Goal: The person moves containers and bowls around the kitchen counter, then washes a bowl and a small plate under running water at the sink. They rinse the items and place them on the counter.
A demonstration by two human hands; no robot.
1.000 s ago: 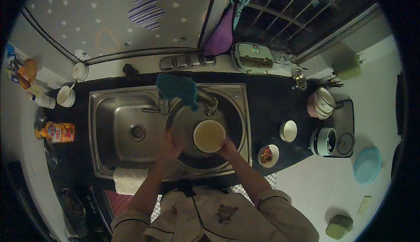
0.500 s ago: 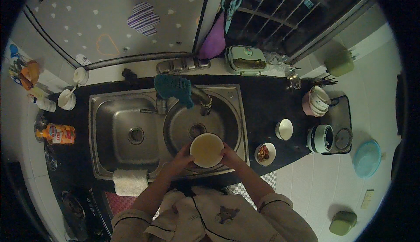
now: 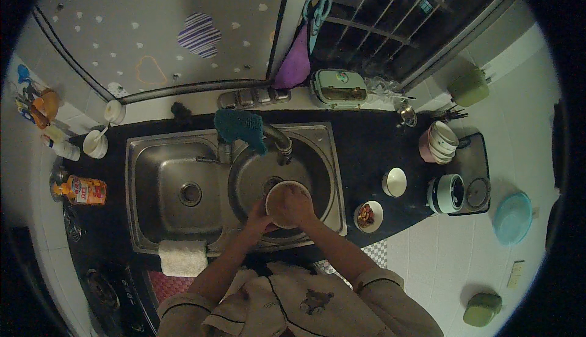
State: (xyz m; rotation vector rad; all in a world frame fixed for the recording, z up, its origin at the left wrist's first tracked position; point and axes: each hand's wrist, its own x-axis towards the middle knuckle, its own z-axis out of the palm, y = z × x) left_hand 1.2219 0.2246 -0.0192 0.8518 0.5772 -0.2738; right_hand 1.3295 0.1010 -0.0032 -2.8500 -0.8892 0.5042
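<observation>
Over the front part of the round right basin (image 3: 244, 175) I hold a pale bowl (image 3: 273, 210) with cloudy, yellowish contents. My left hand (image 3: 259, 217) is closed on the bowl's left side, fingers under its rim. My right hand (image 3: 294, 204) is down inside the bowl, covering most of its opening. Its fingertips are hidden, so whether they grip anything does not show. Just beyond the bowl, the faucet (image 3: 284, 154) hangs over the basin, with a teal cloth (image 3: 240, 128) draped on its base.
Left of my hands is a rectangular basin (image 3: 159, 190), a light towel (image 3: 183, 258) over its front edge. On the right counter sit a small bowl of reddish-brown pieces (image 3: 376, 217), a small white bowl (image 3: 394, 182) and stacked bowls (image 3: 442, 139). An orange bottle (image 3: 86, 190) stands far left.
My right hand has left the bowl's right side and moved in over and into it. The left hand keeps its hold, and the bowl stays in nearly the same place.
</observation>
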